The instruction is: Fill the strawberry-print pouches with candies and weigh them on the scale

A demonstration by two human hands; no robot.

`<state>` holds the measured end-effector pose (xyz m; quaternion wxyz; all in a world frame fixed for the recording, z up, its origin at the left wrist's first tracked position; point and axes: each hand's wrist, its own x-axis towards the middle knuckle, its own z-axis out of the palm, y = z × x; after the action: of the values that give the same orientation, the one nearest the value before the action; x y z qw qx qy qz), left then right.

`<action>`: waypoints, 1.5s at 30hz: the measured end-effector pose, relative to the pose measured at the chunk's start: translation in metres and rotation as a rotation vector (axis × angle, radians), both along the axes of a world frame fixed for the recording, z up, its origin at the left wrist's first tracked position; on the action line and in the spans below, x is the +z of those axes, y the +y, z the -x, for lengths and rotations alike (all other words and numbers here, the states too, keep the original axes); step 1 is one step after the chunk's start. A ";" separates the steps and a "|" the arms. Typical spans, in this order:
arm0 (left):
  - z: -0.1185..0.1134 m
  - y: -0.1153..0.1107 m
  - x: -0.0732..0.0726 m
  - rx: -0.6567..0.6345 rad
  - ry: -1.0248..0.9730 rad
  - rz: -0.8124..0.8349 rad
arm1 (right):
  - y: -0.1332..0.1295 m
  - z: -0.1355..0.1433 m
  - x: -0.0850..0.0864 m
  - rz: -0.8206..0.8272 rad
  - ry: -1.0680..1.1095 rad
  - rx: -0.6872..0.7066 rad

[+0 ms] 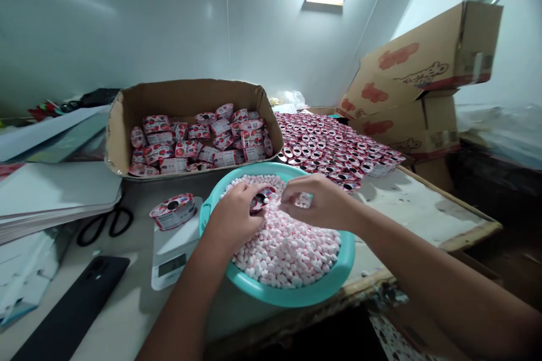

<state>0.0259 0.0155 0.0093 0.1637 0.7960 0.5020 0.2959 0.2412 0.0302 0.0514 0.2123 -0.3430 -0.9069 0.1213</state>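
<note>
Pink-white pellets (292,254) inside a turquoise basin (288,298)

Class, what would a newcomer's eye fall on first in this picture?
Likely the turquoise basin of pinkish pellets, near the centre, where the left hand holds a pack. Then, behind it, the open carton of packs at left and the dense spread of packs at right.

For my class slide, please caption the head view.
Left hand holding a printed packet, right hand beside it, both over a turquoise basin of pink pellets.
</note>
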 end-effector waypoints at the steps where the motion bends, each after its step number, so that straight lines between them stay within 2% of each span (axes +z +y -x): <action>1: 0.000 0.000 0.000 0.005 0.003 0.010 | 0.000 -0.002 0.001 0.000 0.039 -0.013; 5: 0.000 0.001 0.001 0.007 0.009 0.023 | 0.001 -0.002 -0.004 -0.098 0.043 -0.058; 11: 0.000 0.000 0.001 0.010 0.002 0.039 | -0.001 0.009 -0.026 -0.214 -0.073 0.047; 15: 0.000 0.000 0.001 0.007 0.015 0.015 | -0.001 0.006 -0.033 -0.223 0.060 0.073; 18: -0.001 -0.002 0.000 0.010 -0.044 -0.033 | -0.001 0.003 -0.034 -0.218 0.124 0.020; 20: 0.001 -0.004 0.003 0.057 -0.101 -0.070 | -0.001 0.001 -0.036 -0.239 0.141 -0.030; 23: 0.018 -0.007 0.014 0.159 -0.136 -0.107 | 0.000 -0.001 -0.035 -0.276 0.171 -0.089; 26: 0.059 -0.011 0.032 0.310 -0.185 -0.115 | -0.002 0.007 -0.025 -0.287 0.156 -0.055; 29: 0.111 -0.011 0.042 0.458 -0.251 -0.173 | -0.007 0.038 -0.006 -0.246 0.044 0.095; 31: 0.142 -0.009 0.040 0.492 -0.310 -0.221 | -0.007 0.074 0.006 -0.203 -0.077 0.165; 33: 0.164 -0.006 0.031 0.540 -0.337 -0.247 | 0.001 0.118 0.011 -0.165 -0.188 0.194; 35: 0.177 -0.004 0.020 0.627 -0.300 -0.251 | 0.015 0.163 0.006 -0.108 -0.235 0.229; 39: 0.189 0.002 0.003 0.750 -0.219 -0.268 | 0.047 0.230 -0.023 -0.013 -0.285 0.271; 42: 0.192 0.006 -0.002 0.797 -0.191 -0.250 | 0.061 0.248 -0.038 0.001 -0.254 0.283; 43: 0.192 0.006 -0.002 0.805 -0.175 -0.236 | 0.064 0.246 -0.037 -0.005 -0.215 0.291; 45: 0.191 0.005 0.001 0.798 -0.149 -0.210 | 0.069 0.234 -0.025 -0.037 -0.105 0.300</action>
<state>-0.1655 0.0204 0.0100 -0.0097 0.5279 0.7248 0.4426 0.0074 0.0997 0.0265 0.1506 -0.2054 -0.9599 0.1168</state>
